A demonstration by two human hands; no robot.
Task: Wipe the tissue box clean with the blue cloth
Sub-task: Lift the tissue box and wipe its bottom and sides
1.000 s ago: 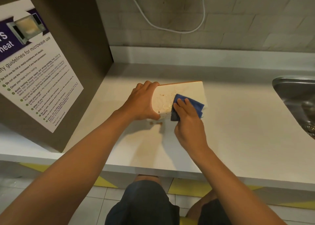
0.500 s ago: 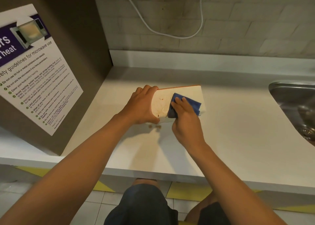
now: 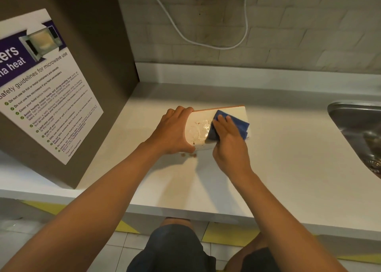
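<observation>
Head view, the only one supplied. The tissue box (image 3: 198,127) stands on the white counter (image 3: 278,168), near its middle, well apart from the steel sink (image 3: 358,127) at the right edge. The box is tipped so that a broad pale face is turned up toward the camera; an orange edge runs along its far side.

The left hand (image 3: 173,131) is closed around the box's left end, fingers over the top edge, thumb low against the near side, steadying it. The right hand (image 3: 228,139) lies flat on the blue cloth (image 3: 239,123), fingers extended and pressing the cloth onto the right half of the upturned face; it pins the cloth rather than pinching it.

Change noted: against the frame a second earlier, the cloth sits further right and higher on the face, and the left part of the face now shows a wet, glossy smear (image 3: 201,130) where it previously showed dry brown specks. The camera has also tilted up a little, revealing more of the white cable (image 3: 206,43) on the tiled wall.

Assessment: wiping is under way and partly effective. The soil looks loosened and spread rather than removed; a brown spot (image 3: 193,143) remains at the lower left corner, and crumbs (image 3: 188,154) lie on the counter just below the box. Further passes over the left portion appear necessary, and the other faces cannot be judged from here.

A microwave safety poster (image 3: 47,98) hangs on the brown panel at left.
</observation>
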